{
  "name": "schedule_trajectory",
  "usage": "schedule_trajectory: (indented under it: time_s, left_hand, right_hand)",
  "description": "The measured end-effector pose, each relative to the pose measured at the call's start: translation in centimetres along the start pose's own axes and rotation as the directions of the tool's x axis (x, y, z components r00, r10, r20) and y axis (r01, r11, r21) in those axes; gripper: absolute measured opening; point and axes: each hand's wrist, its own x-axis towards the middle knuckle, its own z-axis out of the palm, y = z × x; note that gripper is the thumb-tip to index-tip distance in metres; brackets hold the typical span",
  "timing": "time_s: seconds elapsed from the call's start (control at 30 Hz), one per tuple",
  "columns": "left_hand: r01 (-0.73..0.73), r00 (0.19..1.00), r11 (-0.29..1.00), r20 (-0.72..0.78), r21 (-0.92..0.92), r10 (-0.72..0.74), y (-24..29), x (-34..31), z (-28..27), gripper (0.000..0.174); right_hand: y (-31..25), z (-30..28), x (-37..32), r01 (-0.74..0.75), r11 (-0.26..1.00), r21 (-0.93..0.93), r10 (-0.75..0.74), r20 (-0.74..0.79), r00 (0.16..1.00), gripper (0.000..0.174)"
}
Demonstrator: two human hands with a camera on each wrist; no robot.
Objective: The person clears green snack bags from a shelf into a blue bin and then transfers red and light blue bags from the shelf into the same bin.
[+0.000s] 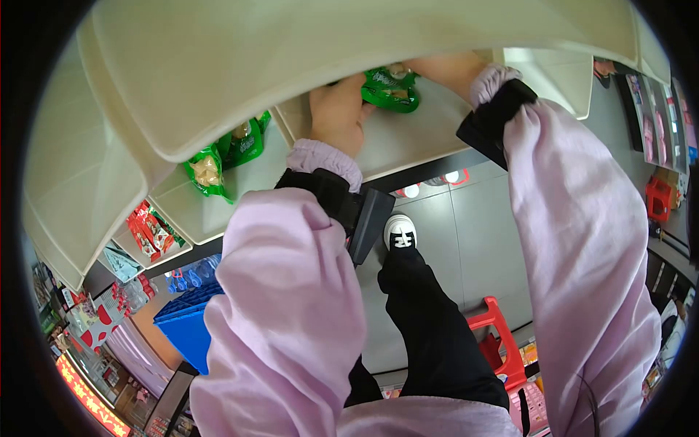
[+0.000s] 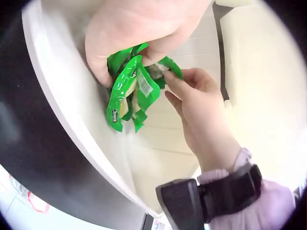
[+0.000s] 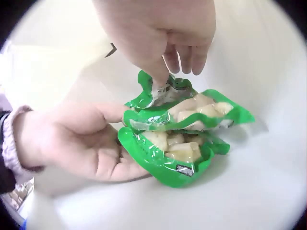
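Green packets with clear windows showing pale pieces lie in a cream shelf bin [image 1: 429,138], seen in the head view. My left hand [image 1: 338,116] holds two of these green packets [image 3: 180,151], thumb above and fingers beneath, as the right wrist view shows. From the other side, my right hand [image 2: 204,108] pinches the edge of a crumpled green packet [image 3: 168,93] between thumb and forefinger; its other fingers hang loosely. In the head view the shelf above hides part of my right hand [image 1: 440,73].
More green packets [image 1: 207,171] lie in the bin to the left, with red packets [image 1: 151,231] in a smaller one beyond. An upper shelf [image 1: 240,65] overhangs both hands. Below are a blue crate [image 1: 186,328] and a red stool [image 1: 502,342].
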Motion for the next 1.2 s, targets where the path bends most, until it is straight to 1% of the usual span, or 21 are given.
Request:
schedule_trajectory:
  time_s: [0.07,0.1,0.13,0.17,0.23,0.27,0.37,0.47,0.57,0.6,0.67,0.7,0.73,0.77,0.8,0.87,0.9,0.97,1.03,1.07,1.2]
  left_hand:
    - [0.043,0.999,0.999,-0.016,0.02,-0.043,-0.8,0.4,0.3,0.019]
    - [0.061,0.998,0.998,-0.014,0.017,-0.061,-1.3,0.6,0.2,0.022]
    - [0.079,0.997,0.997,-0.011,0.013,-0.079,-1.7,0.9,0.2,0.025]
    - [0.086,0.996,0.996,0.029,-0.006,-0.086,-0.1,0.0,-1.4,0.028]
    - [0.086,0.996,0.996,0.035,-0.027,-0.085,-0.2,-0.2,-1.3,0.026]
    - [0.084,0.996,0.996,0.037,-0.038,-0.082,-0.2,-0.2,-1.2,0.025]
    - [0.199,0.98,0.979,-0.025,-0.035,-0.199,1.0,-0.8,-0.2,0.021]
    - [0.142,0.981,0.99,0.137,-0.001,-0.141,0.9,-0.6,-0.4,0.026]
    - [0.057,0.993,0.998,0.107,-0.016,-0.055,0.0,-0.1,-0.6,0.029]
    - [0.051,0.994,0.998,0.102,-0.025,-0.048,0.0,0.0,-0.4,0.029]
    - [0.04,0.995,0.998,0.091,-0.042,-0.036,-0.1,0.0,-0.2,0.028]
    - [0.061,0.996,0.997,0.061,-0.05,-0.057,0.0,-0.1,-0.1,0.029]
    - [0.079,0.996,0.995,0.032,-0.058,-0.077,0.0,-0.2,0.0,0.029]
    - [0.097,0.995,0.993,0.005,-0.068,-0.097,0.2,-0.2,0.1,0.029]
    - [0.098,0.995,0.992,0.005,-0.08,-0.098,0.2,-0.3,0.1,0.029]
    - [0.104,0.995,0.989,0.002,-0.103,-0.105,0.3,-0.5,-0.1,0.03]
    - [0.101,0.995,0.99,0.021,-0.101,-0.099,0.2,-0.5,-0.3,0.03]
    - [0.093,0.995,0.991,0.057,-0.097,-0.088,0.0,-0.2,-0.7,0.03]
    - [0.09,0.995,0.993,0.054,-0.074,-0.086,-0.1,0.5,-1.0,0.03]
    - [0.088,0.995,0.994,0.052,-0.063,-0.085,-0.2,0.6,-1.2,0.03]
    - [0.112,0.991,0.991,0.08,-0.069,-0.106,0.3,-0.4,-1.0,0.03]
  right_hand:
    - [0.2,-0.4,-2.2,0.083,0.996,0.018,-0.083,-0.023,0.996,0.03]
    - [0.1,-0.4,-3.3,0.131,0.991,0.012,-0.13,-0.049,0.99,0.03]
    - [0.9,0.2,-4.2,0.227,0.974,-0.013,-0.228,-0.103,0.968,0.033]
    - [-1.8,0.2,-4.5,0.225,0.974,-0.016,-0.225,-0.097,0.969,0.033]
    - [-1.8,0.8,-5.7,0.221,0.974,0.043,-0.218,-0.074,0.973,0.034]
    - [-1.1,1.2,-5.8,0.274,0.959,0.076,-0.267,-0.087,0.96,0.035]
    - [-2.2,1.3,-6.2,0.217,0.958,0.187,-0.2,-0.102,0.974,0.032]
    - [-2.9,2.8,-6.4,0.309,0.943,0.12,-0.29,-0.156,0.944,0.03]
    - [-3.6,2.5,-6.7,0.175,0.913,0.369,-0.099,-0.217,0.971,0.029]
    - [-2.9,3.3,-6.3,0.167,0.935,0.313,-0.048,-0.353,0.934,0.032]
    - [-1.7,3.9,-5.4,-0.045,0.98,0.195,0.118,-0.385,0.915,0.036]
    - [-0.9,4.3,-4.8,-0.154,0.979,0.136,0.197,-0.409,0.891,0.038]
    - [-0.4,4.8,-4.1,-0.216,0.961,0.171,0.266,-0.372,0.889,0.048]
    - [0.2,5.4,-3.9,-0.271,0.9,0.341,0.368,-0.262,0.892,0.051]
    - [0.0,5.2,-3.4,-0.332,0.805,0.492,0.447,-0.134,0.884,0.053]
    - [0.3,5.3,-2.9,-0.413,0.638,0.649,0.506,0.051,0.861,0.056]
    - [0.6,5.2,-2.4,-0.43,0.595,0.679,0.51,0.094,0.855,0.056]
    - [1.0,5.5,-2.5,-0.502,0.441,0.744,0.565,0.205,0.799,0.055]
    - [-2.4,2.8,-3.6,-0.581,0.208,0.787,0.634,0.343,0.693,0.051]
    - [-2.4,2.9,-3.8,-0.572,0.199,0.796,0.628,0.344,0.698,0.048]
    - [-2.7,2.0,-4.0,-0.536,0.176,0.825,0.58,0.354,0.734,0.046]
